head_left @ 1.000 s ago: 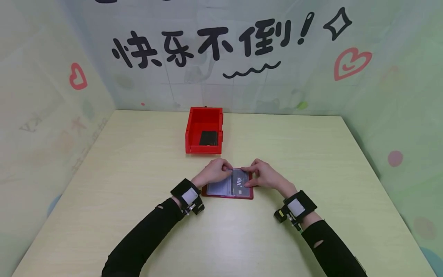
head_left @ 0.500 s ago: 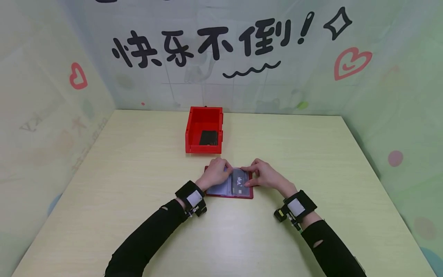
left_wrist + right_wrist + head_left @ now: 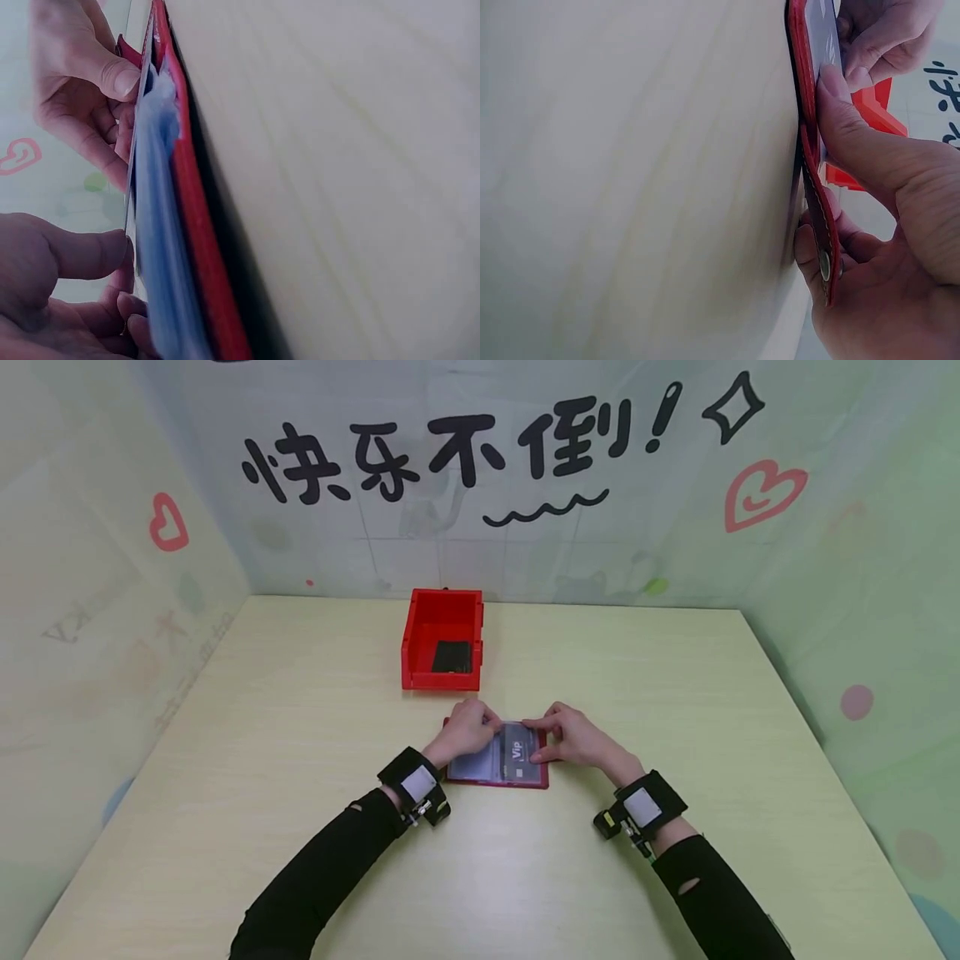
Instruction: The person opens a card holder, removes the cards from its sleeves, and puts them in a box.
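Observation:
A red card holder (image 3: pixel 491 784) lies unfolded on the table, with clear sleeves (image 3: pixel 156 195) inside. On its right half is a grey card (image 3: pixel 517 760) marked "Vip". My left hand (image 3: pixel 467 727) pinches a thin edge between thumb and fingers near the card's upper left corner; it looks like the card's edge. My right hand (image 3: pixel 577 739) grips the holder's right side. Its thumb lies on the card's face, and its other fingers are around the red snap strap (image 3: pixel 821 210) in the right wrist view.
A red bin (image 3: pixel 442 682) stands behind the holder, with a flat black item (image 3: pixel 452 657) inside. Printed cloth walls (image 3: pixel 480 552) bound the pale wooden table (image 3: pixel 637 668) at the back and both sides.
Over the last second my left hand has shifted slightly up and away from the holder's left edge, uncovering more of the left sleeve. My right hand stays in place.

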Available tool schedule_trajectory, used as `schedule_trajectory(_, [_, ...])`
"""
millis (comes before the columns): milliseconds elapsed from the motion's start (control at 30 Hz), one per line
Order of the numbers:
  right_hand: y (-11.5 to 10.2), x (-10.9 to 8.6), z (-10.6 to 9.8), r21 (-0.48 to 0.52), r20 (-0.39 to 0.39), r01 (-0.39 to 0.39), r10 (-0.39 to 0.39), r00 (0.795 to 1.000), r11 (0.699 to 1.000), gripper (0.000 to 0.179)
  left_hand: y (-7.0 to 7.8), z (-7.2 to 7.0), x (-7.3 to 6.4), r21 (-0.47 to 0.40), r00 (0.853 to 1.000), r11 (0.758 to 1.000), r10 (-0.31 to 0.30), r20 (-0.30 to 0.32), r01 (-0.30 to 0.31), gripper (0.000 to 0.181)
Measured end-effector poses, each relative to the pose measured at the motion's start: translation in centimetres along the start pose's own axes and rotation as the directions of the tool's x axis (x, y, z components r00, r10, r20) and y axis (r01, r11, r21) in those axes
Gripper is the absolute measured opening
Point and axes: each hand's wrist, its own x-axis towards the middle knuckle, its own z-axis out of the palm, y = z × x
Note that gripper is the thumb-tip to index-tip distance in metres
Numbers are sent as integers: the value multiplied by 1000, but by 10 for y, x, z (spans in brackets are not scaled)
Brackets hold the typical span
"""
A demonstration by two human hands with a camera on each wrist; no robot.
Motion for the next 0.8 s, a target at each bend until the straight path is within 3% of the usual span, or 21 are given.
schedule_trajectory(300, [-2,0,-2,10,-2,-21,21,1000,1000,59,2,-8,1,-12,999,999,-49,21,49,26])
schedule_trajectory(500, [-1,0,0,7,-1,-35,35,999,999,59,0,-12,1,-37,999,999,-28,31,29,25])
schedule_trajectory(633, [-1,-1,0,2,-2,-28,28,1000,1000,59,2,-12,-3,7,998,1000,-7,65,6,33])
schedule_trajectory(800, [-2,-1,0,1,0,-37,37,999,999,59,4,-13,-7,56,995,998,-28,97,23,36])
